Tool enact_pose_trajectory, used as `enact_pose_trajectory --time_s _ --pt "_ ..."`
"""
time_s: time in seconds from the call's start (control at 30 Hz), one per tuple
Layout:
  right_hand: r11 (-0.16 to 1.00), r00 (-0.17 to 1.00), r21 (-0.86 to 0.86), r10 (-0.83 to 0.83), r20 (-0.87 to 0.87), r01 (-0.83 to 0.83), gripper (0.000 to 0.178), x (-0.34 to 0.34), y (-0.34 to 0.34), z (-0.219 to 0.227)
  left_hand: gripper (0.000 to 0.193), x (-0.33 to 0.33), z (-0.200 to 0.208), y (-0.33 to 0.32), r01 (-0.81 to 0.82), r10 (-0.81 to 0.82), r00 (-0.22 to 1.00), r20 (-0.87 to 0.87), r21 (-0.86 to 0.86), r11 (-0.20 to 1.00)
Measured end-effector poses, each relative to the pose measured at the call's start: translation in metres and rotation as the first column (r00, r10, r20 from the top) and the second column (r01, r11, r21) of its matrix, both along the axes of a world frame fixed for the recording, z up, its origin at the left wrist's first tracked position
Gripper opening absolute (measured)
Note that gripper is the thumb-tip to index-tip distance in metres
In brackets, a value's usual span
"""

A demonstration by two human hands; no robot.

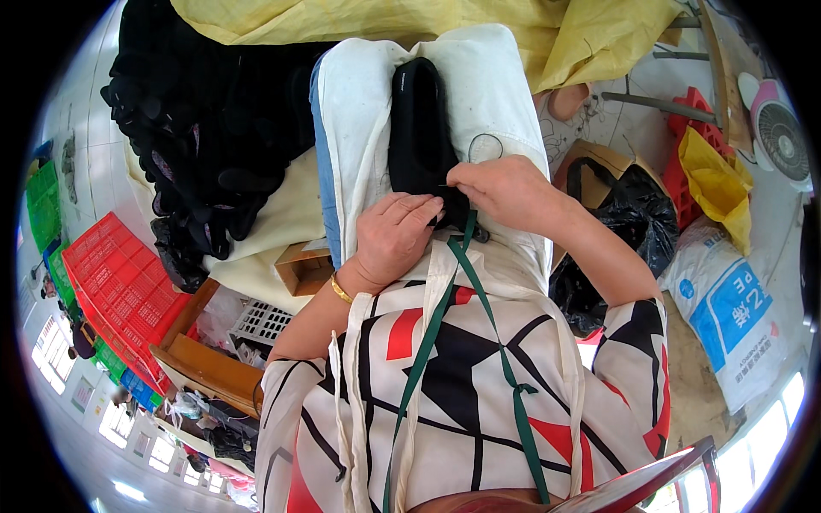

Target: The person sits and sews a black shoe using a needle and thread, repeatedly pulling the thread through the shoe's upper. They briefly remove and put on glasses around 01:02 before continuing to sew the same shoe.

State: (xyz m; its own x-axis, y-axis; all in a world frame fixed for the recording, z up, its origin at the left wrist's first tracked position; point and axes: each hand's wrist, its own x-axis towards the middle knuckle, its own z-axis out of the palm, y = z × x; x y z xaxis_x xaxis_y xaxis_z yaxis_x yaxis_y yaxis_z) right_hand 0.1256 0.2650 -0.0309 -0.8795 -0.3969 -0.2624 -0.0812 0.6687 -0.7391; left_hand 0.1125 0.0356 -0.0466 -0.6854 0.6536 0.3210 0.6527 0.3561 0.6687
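Note:
A black slip-on shoe (416,120) lies lengthwise on my lap, over a white apron (496,85), its opening facing up. My left hand (395,229) grips the near end of the shoe, with fingers bent over its edge. Beside it, my right hand (505,192) pinches a thin needle (443,185) whose tip points left over the shoe. A dark loop of thread (487,137) curves above the right hand. Green apron ties (470,265) hang just below both hands.
A large heap of black shoes (214,111) sits at the left. Red crates (120,291) and a wooden drawer (209,368) stand nearer. On the right are a black plastic bag (637,209), a white sack (723,308) and a fan (778,132). Yellow cloth (410,21) spreads ahead.

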Motion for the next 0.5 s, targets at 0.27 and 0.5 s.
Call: enact_pose_trajectory --time_s 0.27,0.5 --pt "0.999 0.999 -0.043 -0.033 0.03 0.034 0.012 0.001 -0.005 -0.009 0.035 0.001 -0.001 -0.002 -0.012 0.011 0.999 0.034 0.024 1.0" --pt "0.995 0.99 -0.011 -0.097 0.097 0.099 0.014 -0.002 -0.026 -0.008 0.035 0.006 0.001 -0.003 -0.023 0.022 1.0 0.022 0.038 0.999"
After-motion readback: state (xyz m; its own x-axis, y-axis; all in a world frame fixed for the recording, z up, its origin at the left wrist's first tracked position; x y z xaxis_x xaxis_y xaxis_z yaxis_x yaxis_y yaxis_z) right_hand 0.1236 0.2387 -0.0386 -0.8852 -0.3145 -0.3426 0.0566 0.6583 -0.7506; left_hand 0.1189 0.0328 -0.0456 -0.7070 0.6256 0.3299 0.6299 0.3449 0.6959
